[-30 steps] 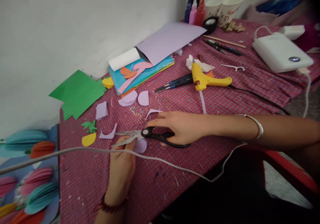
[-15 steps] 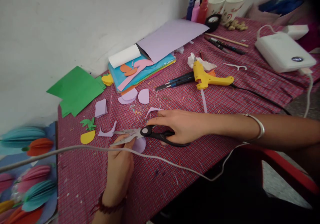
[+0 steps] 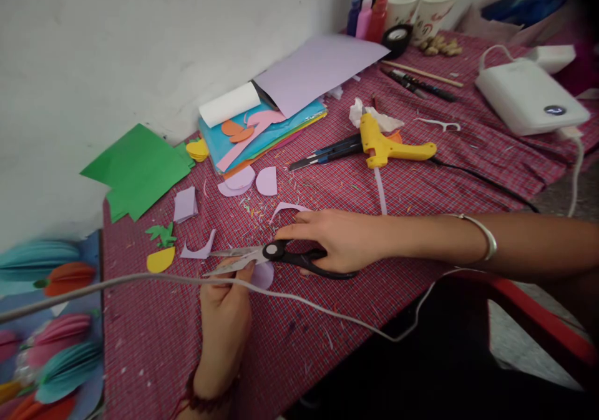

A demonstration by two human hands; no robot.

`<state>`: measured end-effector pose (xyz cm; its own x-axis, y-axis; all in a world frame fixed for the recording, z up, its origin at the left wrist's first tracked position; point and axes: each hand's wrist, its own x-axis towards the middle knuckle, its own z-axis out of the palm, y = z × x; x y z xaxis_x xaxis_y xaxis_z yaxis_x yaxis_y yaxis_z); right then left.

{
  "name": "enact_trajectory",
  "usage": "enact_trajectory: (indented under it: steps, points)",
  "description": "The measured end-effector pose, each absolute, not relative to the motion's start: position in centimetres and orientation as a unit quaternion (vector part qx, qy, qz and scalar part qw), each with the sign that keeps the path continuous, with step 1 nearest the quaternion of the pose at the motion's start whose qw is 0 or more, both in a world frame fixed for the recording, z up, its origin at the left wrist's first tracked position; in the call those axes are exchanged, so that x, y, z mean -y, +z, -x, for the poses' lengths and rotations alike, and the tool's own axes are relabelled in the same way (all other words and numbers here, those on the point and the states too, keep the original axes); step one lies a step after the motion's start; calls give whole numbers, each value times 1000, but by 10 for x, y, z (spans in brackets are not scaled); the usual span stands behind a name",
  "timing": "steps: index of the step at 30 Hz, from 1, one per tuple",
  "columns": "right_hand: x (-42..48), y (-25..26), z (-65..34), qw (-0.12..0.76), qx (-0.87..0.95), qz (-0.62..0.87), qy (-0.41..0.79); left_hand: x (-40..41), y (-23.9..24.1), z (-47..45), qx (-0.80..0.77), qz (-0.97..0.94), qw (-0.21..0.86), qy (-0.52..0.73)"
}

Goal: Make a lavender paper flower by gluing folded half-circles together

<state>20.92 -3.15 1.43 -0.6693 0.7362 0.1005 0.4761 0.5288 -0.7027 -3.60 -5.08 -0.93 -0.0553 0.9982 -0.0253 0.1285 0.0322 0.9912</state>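
Paper [image 3: 264, 276], a purple bit, is pinched between the fingers of the left hand [image 3: 228, 314], over the desk [image 3: 161, 332] and beside the scissors [image 3: 272, 251], likely to keep it still. The right hand [image 3: 339, 239] has its fingers curled round the handles [image 3: 296, 258] (black ones), so it can move the parted blades [image 3: 239, 264].

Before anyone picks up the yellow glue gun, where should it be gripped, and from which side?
Probably by the handle, coming from the picture's right: it juts that way from the yellow glue gun, clear of both the nozzle at the far end and the glue stick poking out the near end.
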Motion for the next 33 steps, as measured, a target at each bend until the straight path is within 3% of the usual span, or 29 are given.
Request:
enact_trajectory:
  steps: [7,15,23,29,33]
  points:
    - [32,14,-209,176,856,371,314,50,-8,35,-564,-510,454,463]
    - [26,9,-207,236,829,367,351,49,2,29,-570,-469,491,463]
    - [-7,22,-242,301,781,516,184,36,12,28,-536,-293,590,527]
    - [-22,11,-255,165,749,636,86,34,23,36,-487,-241,691,477]
    - [-22,9,-253,137,768,624,48,38,29,37,-454,-248,721,461]
